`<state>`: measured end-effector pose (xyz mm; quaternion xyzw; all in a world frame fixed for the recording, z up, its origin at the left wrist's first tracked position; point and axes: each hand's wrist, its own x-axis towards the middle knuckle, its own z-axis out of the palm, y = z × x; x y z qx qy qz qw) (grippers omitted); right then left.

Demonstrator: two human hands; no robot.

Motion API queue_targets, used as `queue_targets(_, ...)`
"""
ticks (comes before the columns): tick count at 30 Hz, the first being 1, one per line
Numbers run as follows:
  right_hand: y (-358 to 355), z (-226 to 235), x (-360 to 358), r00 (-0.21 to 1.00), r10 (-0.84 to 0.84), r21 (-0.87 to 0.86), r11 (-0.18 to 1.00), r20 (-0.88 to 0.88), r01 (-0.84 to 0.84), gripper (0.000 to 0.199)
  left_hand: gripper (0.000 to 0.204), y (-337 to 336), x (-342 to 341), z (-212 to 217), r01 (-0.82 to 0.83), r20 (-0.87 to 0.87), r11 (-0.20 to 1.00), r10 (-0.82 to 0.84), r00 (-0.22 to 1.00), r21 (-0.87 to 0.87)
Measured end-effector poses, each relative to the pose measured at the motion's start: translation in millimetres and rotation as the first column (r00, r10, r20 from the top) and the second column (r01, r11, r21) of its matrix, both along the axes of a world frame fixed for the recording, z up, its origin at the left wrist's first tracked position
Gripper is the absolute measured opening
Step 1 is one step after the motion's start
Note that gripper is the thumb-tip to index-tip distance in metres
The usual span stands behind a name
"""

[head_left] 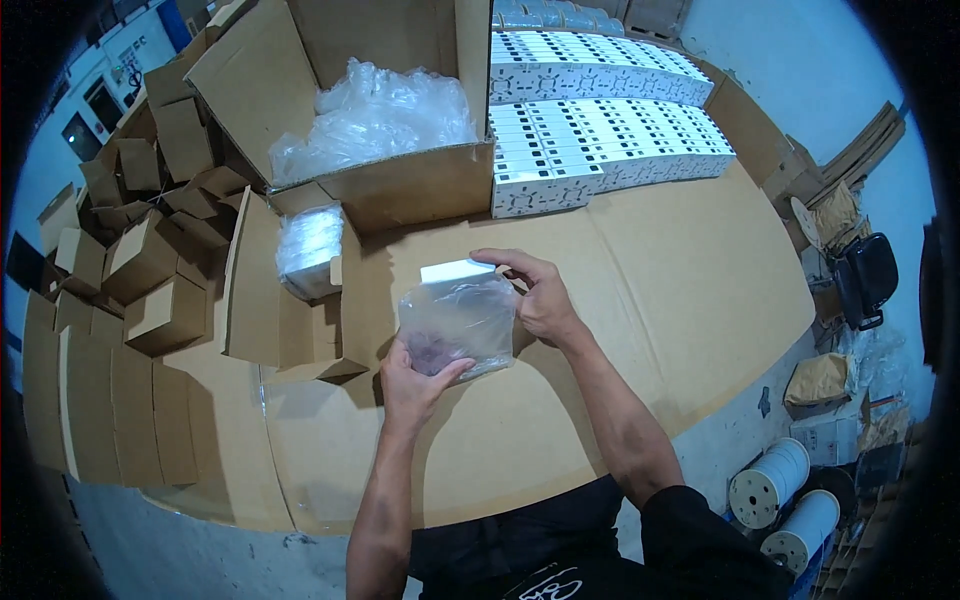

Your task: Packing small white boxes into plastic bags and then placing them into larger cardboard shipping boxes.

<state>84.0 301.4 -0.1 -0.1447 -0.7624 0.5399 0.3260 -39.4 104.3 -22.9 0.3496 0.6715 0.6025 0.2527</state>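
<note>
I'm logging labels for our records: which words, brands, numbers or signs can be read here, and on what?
White boxes: dark printed marks, too small to read.
Black shirt: white print, cut off and unreadable.
Pale panel, upper left: dark marks, too blurred to read.
Clear bag: no text that can be read.

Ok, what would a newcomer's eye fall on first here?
Probably the rows of white boxes at the table's far side, beside a large open carton heaped with clear plastic. Next, in the centre, the translucent bag in the left hand; the right hand grips a white box at its top.
</note>
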Motion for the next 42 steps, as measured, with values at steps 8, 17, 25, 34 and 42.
queue_targets(8, 10.0, 0.0, -2.1, 0.938, -0.268, -0.281, 0.938, -0.222, 0.201, 0.029, 0.061, 2.9, 1.6, 4.7, 0.031, 0.035, 0.999, -0.031, 0.999, 0.011)
queue_targets(17, -1.7, 13.6, -4.4, 0.848, -0.25, -0.578, 0.813, -0.467, -0.079, 0.02, 0.056, -0.2, -3.1, -2.5, 0.058, 0.009, 0.997, -0.058, 0.998, -0.044)
queue_targets(25, 2.2, 21.0, 5.4, 0.938, -0.086, -0.345, 0.938, -0.335, -0.037, 0.022, 0.058, 2.6, 0.1, 1.6, 0.061, 0.05, 0.998, -0.059, 0.997, -0.025)
queue_targets(34, 3.7, 27.3, 9.1, 0.977, 0.006, -0.292, 0.954, -0.215, -0.07, 0.021, 0.057, 1.6, -1.3, 0.9, 0.047, -0.007, 0.998, -0.047, 0.999, -0.04)
queue_targets(42, 1.0, 26.3, 8.4, 0.992, 0.085, -0.329, 0.938, -0.091, -0.111, 0.016, 0.055, 2.9, -0.6, -0.5, 0.057, 0.006, 0.998, -0.056, 0.998, -0.029)
